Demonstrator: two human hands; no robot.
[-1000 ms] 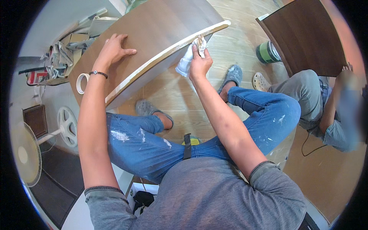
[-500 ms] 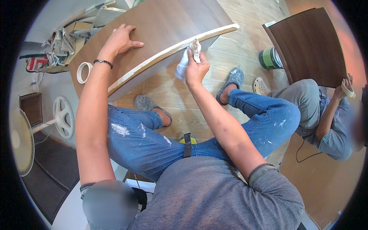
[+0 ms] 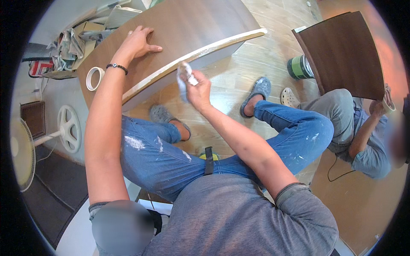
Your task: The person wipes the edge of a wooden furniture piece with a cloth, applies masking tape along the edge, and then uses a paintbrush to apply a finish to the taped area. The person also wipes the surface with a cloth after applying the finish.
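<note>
A curved brown wooden panel point(image 3: 188, 27) lies in front of me, its near edge point(image 3: 166, 66) streaked with white and bare tan. My left hand point(image 3: 139, 42) rests on the panel's top with fingers spread, holding nothing. In my right hand point(image 3: 199, 89) is a crumpled white cloth point(image 3: 183, 87), smudged brown at its top and slightly blurred. That hand is just below the panel's near edge; whether the cloth touches the edge I cannot tell. A roll of masking tape point(image 3: 89, 80) sits on the panel beside my left forearm.
On the right, a seated co-worker holds a tape roll point(image 3: 388, 105) by a dark brown panel point(image 3: 346, 55). A green can point(image 3: 297, 67) stands behind that panel. Crumpled papers point(image 3: 70, 47) pile up at far left, above a white fan point(image 3: 23, 149).
My right hand has moved left along the panel's near edge with the cloth. My left hand has stayed in nearly the same place. The co-worker's hand has shifted slightly.
</note>
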